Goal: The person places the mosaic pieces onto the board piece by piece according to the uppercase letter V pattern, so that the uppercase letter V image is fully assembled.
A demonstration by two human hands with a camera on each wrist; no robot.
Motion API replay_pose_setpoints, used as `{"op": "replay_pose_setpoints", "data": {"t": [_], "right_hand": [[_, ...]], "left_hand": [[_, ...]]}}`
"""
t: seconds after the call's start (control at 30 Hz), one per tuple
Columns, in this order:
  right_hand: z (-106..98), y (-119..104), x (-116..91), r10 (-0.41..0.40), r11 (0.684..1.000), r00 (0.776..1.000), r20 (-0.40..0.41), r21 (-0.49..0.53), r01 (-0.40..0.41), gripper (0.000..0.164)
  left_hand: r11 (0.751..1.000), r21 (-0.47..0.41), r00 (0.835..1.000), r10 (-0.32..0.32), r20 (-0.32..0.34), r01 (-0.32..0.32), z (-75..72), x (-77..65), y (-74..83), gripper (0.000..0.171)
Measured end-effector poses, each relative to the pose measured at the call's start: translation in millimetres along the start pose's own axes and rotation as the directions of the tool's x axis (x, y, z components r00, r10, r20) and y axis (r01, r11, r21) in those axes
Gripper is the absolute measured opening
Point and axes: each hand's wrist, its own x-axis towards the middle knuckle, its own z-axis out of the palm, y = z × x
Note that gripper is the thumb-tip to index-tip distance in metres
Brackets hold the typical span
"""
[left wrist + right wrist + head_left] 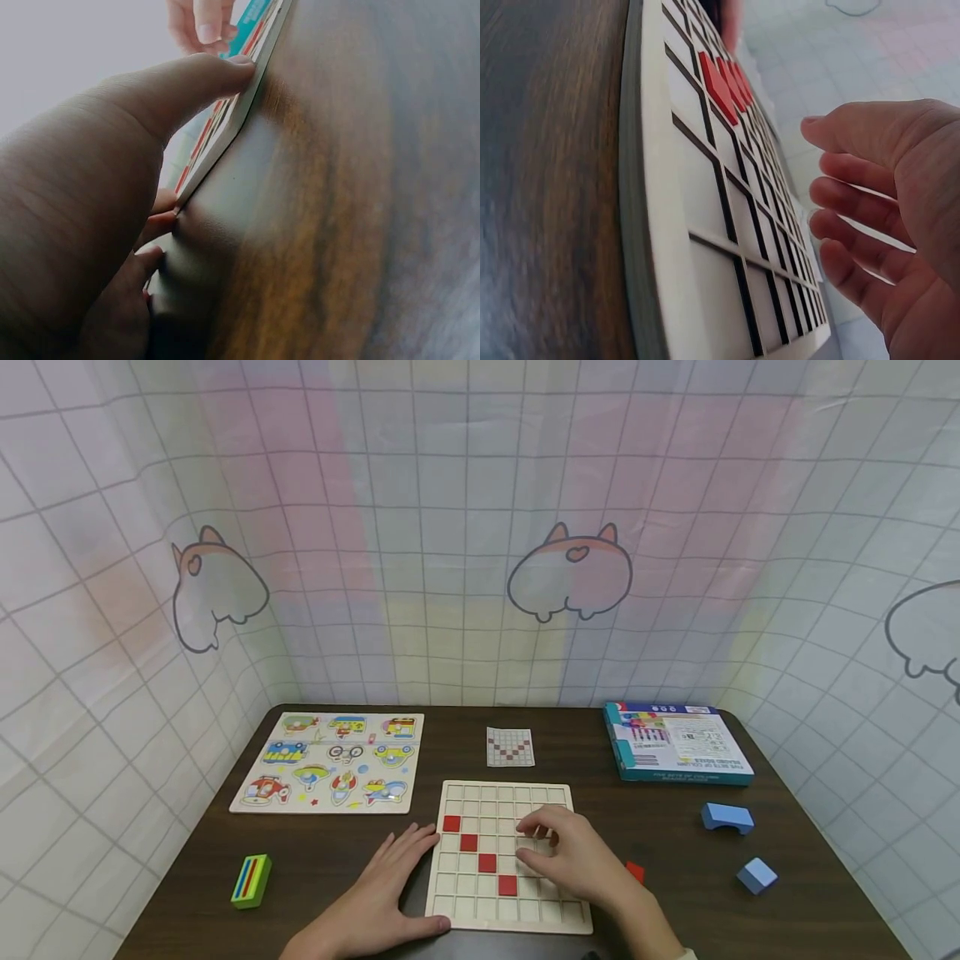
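A pale wooden grid board (465,907) lies on the table, with several red square tiles (487,863) set in its cells on a diagonal. Along the board's left edge rests my left hand (377,887), fingers spread and thumb touching the lower left corner. My right hand (573,856) is raised above the board's right part, thumb apart from the loosely bent fingers. Between them the right wrist view shows nothing held. Part of a red piece (635,871) shows on the table beside the right wrist; the arm hides some of it.
Behind the board lies a small pattern card (510,748). A vehicle picture puzzle (330,768) is at the back left, a flat box (682,743) at the back right. Blue blocks, an arch (727,817) and a cube (757,876), sit right. A green block (252,882) with coloured sticks lies left.
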Motion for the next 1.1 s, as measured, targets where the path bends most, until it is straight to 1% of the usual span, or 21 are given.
{"op": "replay_pose_setpoints", "data": {"t": [0.13,0.3,0.57,0.67,0.8,0.93,1.1], "right_hand": [[-3,4,-4,-0.011,1.0,1.0,-0.024,-0.003,0.011,0.023],[-7,7,-9,0.01,1.0,0.999,-0.031,-0.011,-0.01,0.025],[-14,13,-16,-0.002,0.999,0.999,-0.046,-0.037,0.001,0.028],[-19,16,-19,0.029,0.998,0.999,-0.046,-0.046,-0.031,0.029],[-25,20,-24,0.093,0.992,0.995,-0.048,-0.081,-0.096,0.031],[-31,25,-30,0.121,0.983,0.991,-0.063,-0.134,-0.129,0.032],[-36,31,-38,0.16,0.973,0.984,-0.079,-0.153,-0.171,0.034]], "left_hand": [[1.0,-0.004,1.0,-0.003,0.001,0.003,0.5,0.3,-0.5,0.117],[1.0,-0.017,0.999,-0.025,0.021,0.026,-0.5,0.7,-0.2,0.116],[1.0,-0.014,0.999,-0.019,0.032,0.019,-3.2,0.5,2.1,0.116],[1.0,-0.021,0.999,-0.022,0.036,0.022,-3.0,0.6,2.1,0.116],[1.0,-0.02,0.999,-0.017,0.033,0.017,-2.9,0.6,2.0,0.116],[1.0,-0.016,0.999,-0.014,0.033,0.015,-2.3,0.8,2.1,0.115],[1.0,-0.006,1.0,-0.01,0.025,0.011,-1.6,0.6,1.7,0.116]]}}
